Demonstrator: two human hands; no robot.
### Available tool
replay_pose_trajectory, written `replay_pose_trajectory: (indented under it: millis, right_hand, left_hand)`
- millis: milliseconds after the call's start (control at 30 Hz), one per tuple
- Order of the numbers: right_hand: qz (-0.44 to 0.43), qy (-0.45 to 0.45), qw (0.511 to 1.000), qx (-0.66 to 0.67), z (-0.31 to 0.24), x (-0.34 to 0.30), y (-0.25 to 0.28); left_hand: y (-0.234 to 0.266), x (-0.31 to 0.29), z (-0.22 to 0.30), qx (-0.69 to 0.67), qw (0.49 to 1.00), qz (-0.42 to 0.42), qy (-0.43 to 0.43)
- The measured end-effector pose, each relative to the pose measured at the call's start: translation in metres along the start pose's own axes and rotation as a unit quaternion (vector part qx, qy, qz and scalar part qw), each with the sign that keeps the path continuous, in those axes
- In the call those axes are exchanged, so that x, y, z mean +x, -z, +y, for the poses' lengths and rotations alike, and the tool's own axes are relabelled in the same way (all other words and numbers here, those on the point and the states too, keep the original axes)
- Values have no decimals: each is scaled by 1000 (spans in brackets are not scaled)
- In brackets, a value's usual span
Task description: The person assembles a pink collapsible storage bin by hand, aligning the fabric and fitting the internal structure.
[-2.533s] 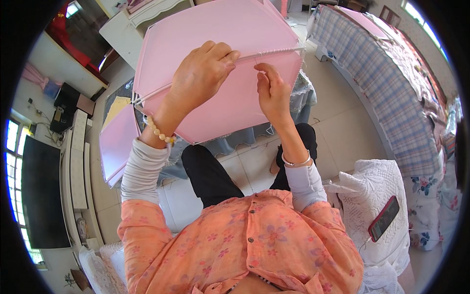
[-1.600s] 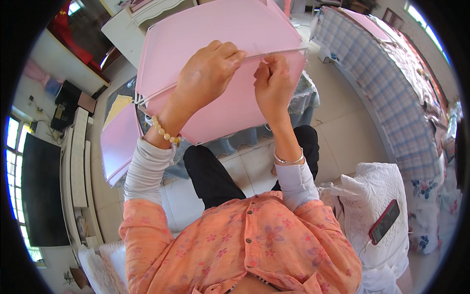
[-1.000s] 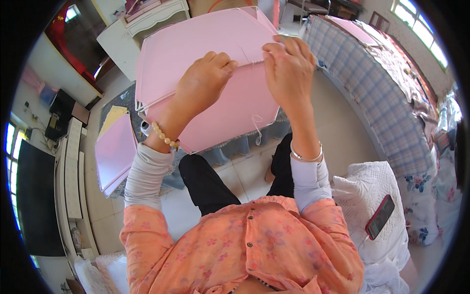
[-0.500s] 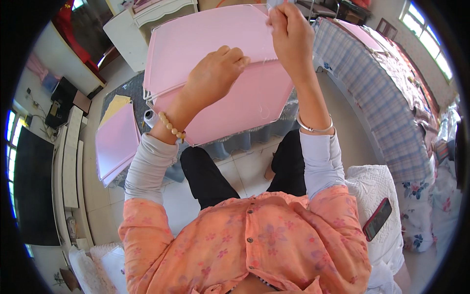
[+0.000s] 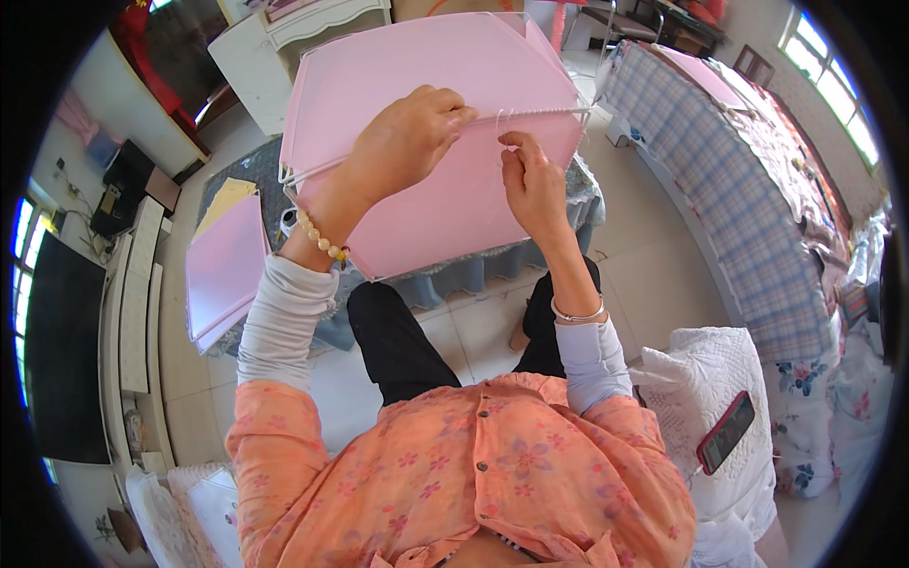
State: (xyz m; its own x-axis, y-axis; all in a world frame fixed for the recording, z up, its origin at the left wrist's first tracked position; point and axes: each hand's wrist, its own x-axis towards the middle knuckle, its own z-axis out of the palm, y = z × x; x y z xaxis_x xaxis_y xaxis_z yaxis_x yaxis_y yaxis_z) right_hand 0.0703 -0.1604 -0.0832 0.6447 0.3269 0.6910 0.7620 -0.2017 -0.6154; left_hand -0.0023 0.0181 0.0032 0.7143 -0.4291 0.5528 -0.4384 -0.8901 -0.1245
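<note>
A large pink-panelled structure [image 5: 417, 71] with thin white edge frames stands in front of me. Along its near upper edge runs a white rod [image 5: 540, 114], wound with white thread toward the right end. My left hand [image 5: 402, 137], a beaded bracelet at its wrist, is closed over this rod near the middle; its fingertips are partly hidden. Just right of it and lower, my right hand [image 5: 535, 185] pinches a fine white thread [image 5: 502, 128] that loops up round the rod. A lower pink panel [image 5: 436, 213] slopes down toward my knees.
The structure rests on a table with a blue-grey ruffled cloth [image 5: 473, 275]. Pink sheets [image 5: 227, 270] and yellow sheets [image 5: 227, 204] lie at its left, beside a thread spool [image 5: 289, 222]. A phone [image 5: 726, 431] lies on white bedding to my right. A plaid-covered bed [image 5: 720, 180] stands farther right.
My right hand has come down and inward from the structure's upper right to just below the rod. My left hand has stayed nearly in place on the rod.
</note>
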Motion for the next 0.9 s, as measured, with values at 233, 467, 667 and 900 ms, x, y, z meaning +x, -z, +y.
replay_pose_trajectory:
  millis: [233,467,667,900]
  right_hand:
    - [10,-13,1000,19,4,-2,-6]
    - [32,-1,999,25,6,-2,-9]
    - [51,-6,998,21,5,3,-11]
    - [127,8,991,50,3,7,-28]
  left_hand:
    - [-1,1,4,22,998,50,-18]
    - [-4,1,2,14,998,52,-27]
    - [-3,3,2,-1,998,58,-33]
    - [-6,4,1,-2,997,63,-38]
